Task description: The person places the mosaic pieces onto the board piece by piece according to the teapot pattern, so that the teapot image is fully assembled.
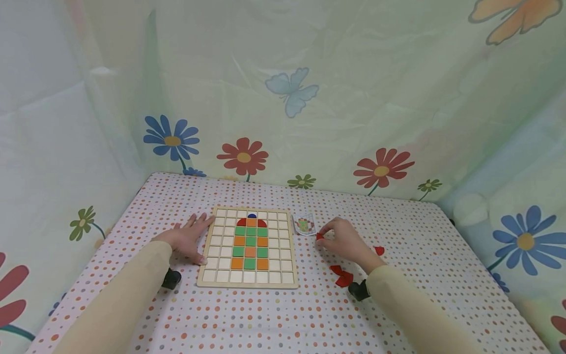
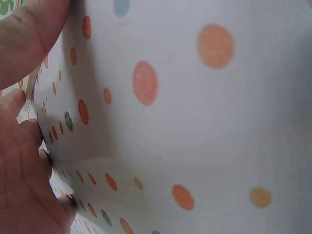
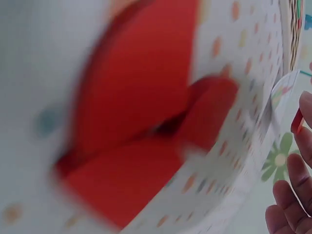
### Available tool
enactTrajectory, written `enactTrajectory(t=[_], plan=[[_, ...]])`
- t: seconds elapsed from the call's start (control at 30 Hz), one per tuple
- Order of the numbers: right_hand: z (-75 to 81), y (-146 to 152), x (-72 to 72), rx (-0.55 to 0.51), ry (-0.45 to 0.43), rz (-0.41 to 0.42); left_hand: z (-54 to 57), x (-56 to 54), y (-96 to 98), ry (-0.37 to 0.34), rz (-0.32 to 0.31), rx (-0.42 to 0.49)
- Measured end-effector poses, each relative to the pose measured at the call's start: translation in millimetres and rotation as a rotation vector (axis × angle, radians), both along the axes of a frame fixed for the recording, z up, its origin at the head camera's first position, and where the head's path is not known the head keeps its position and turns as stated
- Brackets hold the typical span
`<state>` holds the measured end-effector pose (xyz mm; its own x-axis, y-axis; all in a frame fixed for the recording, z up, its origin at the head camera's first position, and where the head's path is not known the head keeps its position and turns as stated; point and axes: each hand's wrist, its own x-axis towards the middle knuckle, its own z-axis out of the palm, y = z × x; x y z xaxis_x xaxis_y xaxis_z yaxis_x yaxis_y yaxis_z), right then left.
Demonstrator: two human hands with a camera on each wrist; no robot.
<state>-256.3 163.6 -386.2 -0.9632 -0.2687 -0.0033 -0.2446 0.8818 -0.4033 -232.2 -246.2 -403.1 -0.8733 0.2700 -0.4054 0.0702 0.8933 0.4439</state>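
A wooden grid board (image 1: 221, 280) lies on the dotted cloth, with orange, green, red and blue pieces set in its middle columns. My left hand (image 1: 182, 242) rests at its left side, fingers spread, thumb and fingertips touching the frame. In the left wrist view, the hand's palm (image 2: 24, 170) shows at the left edge. Right of the board, my right hand (image 1: 347, 241) pinches a small red quarter-round piece (image 1: 320, 236) between thumb and fingers. The right wrist view shows that piece (image 3: 297, 121) edge-on; the other fingers curl loosely.
A pattern card (image 1: 304, 225) lies between the board and the right hand. Several loose red pieces (image 1: 344, 279) overlap under the right wrist, and another red piece (image 1: 379, 250) lies to their right. Flowered curtains (image 1: 309, 132) rise behind the table and at its sides.
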Motion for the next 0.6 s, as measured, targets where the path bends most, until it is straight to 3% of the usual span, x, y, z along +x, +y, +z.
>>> enactTrajectory(t=[0.17, 0.6], plan=[[0.7, -18.8, -6.7, -0.015, 0.043, 0.046, -0.7, -0.8, -0.5, 0.0, -0.002, 0.005], [-2.9, -68.1, -18.4, -0.041, 0.023, 0.039, 0.6, 1.5, 0.9, 0.006, -0.002, -0.007]])
